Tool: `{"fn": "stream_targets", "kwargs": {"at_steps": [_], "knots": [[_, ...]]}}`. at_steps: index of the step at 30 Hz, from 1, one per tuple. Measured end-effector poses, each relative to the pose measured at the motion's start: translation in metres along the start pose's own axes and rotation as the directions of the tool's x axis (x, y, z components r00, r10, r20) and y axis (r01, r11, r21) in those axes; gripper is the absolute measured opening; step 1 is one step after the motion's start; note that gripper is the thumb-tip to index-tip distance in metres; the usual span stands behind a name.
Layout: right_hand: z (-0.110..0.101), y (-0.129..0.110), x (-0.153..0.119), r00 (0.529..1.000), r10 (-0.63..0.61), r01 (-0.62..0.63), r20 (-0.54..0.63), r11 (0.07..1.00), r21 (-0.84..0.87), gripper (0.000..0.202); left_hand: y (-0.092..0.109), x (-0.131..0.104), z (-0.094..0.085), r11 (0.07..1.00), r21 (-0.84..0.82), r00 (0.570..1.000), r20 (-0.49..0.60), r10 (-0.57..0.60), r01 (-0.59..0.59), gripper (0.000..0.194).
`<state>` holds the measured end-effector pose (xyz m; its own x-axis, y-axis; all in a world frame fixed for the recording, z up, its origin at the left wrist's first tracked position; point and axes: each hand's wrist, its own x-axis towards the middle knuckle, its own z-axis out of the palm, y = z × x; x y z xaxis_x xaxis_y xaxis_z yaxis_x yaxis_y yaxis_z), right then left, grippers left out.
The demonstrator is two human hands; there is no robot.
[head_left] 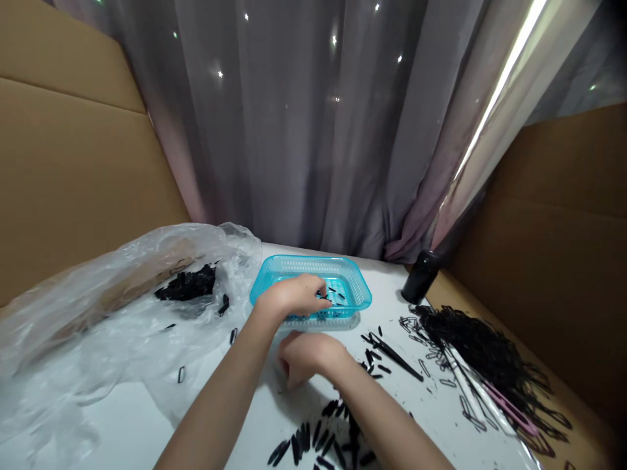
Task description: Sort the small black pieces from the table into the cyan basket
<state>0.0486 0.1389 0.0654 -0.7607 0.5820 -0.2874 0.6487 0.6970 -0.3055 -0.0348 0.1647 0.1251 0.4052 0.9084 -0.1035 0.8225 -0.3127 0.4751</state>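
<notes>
A blue plastic basket (pixel 360 287) stands at the far middle of the white table, with small dark pieces on its bottom. My left hand (pixel 300 295) reaches over its near rim, thumb and fingers bent towards each other over the inside; what lies between the fingertips is too small to make out. Just in front of the basket my right hand (pixel 306 358) is closed, its fingers turned away and down, and its contents are hidden. Several short black pieces (pixel 300 444) lie on the table near my forearms. Black tweezers (pixel 399 359) rest right of my right hand.
Clear plastic bags (pixel 122 326) with a black bundle (pixel 189 284) cover the left side. A black bottle (pixel 420 277) stands at the back right, near a heap of black loops (pixel 480 352) and a pink tool (pixel 512 408). Cardboard walls (pixel 73 156) flank the table (pixel 127 418).
</notes>
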Motion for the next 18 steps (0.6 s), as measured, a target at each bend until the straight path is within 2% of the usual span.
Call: {"fn": "stream_targets", "kwargs": {"at_steps": [2,3,4,6,8,9,11,13,14,16,18], "knots": [[-0.016,0.016,-0.01,0.996,0.003,-0.001,-0.086,1.0,0.023,0.014,0.003,-0.004,-0.006,1.0,0.005,0.994,-0.109,0.027,-0.026,0.02],[-0.024,0.026,-0.015,0.984,0.017,-0.011,-0.179,0.999,0.035,0.013,0.005,-0.006,-0.009,0.999,0.004,0.983,-0.176,0.04,-0.04,0.022],[-0.031,0.035,-0.019,0.958,0.04,-0.028,-0.284,0.999,0.047,0.01,0.007,-0.007,-0.012,0.999,0.001,0.968,-0.245,0.049,-0.05,0.025],[-0.043,0.053,-0.025,0.875,0.107,-0.082,-0.471,0.994,0.074,0.015,0.009,-0.007,-0.015,0.999,-0.007,0.933,-0.357,0.048,-0.054,0.032],[-0.051,0.066,-0.031,0.797,0.171,-0.137,-0.58,0.985,0.103,0.024,0.01,-0.005,-0.015,0.999,-0.007,0.916,-0.4,0.027,-0.033,0.035],[-0.053,0.07,-0.035,0.773,0.198,-0.161,-0.602,0.98,0.115,0.025,0.009,-0.003,-0.014,1.0,-0.002,0.923,-0.385,0.015,-0.016,0.035],[-0.056,0.074,-0.044,0.768,0.241,-0.202,-0.593,0.97,0.133,0.026,0.006,0.001,-0.009,1.0,0.015,0.964,-0.264,-0.007,0.011,0.029],[-0.057,0.073,-0.053,0.816,0.278,-0.241,-0.507,0.96,0.14,0.021,0.004,0.006,-0.001,0.999,0.027,0.999,-0.039,-0.031,0.032,0.023],[-0.056,0.072,-0.056,0.853,0.298,-0.262,-0.429,0.955,0.141,0.018,0.004,0.009,0.004,0.999,0.029,0.995,0.09,-0.047,0.044,0.021],[-0.053,0.068,-0.059,0.916,0.344,-0.322,-0.207,0.937,0.136,0.016,0.006,0.015,0.018,0.996,0.044,0.944,0.317,-0.091,0.082,0.014],[-0.048,0.065,-0.056,0.915,0.401,-0.402,0.034,0.908,0.115,0.018,0.01,0.021,0.035,0.987,0.101,0.873,0.461,-0.16,0.128,0.011]]}}
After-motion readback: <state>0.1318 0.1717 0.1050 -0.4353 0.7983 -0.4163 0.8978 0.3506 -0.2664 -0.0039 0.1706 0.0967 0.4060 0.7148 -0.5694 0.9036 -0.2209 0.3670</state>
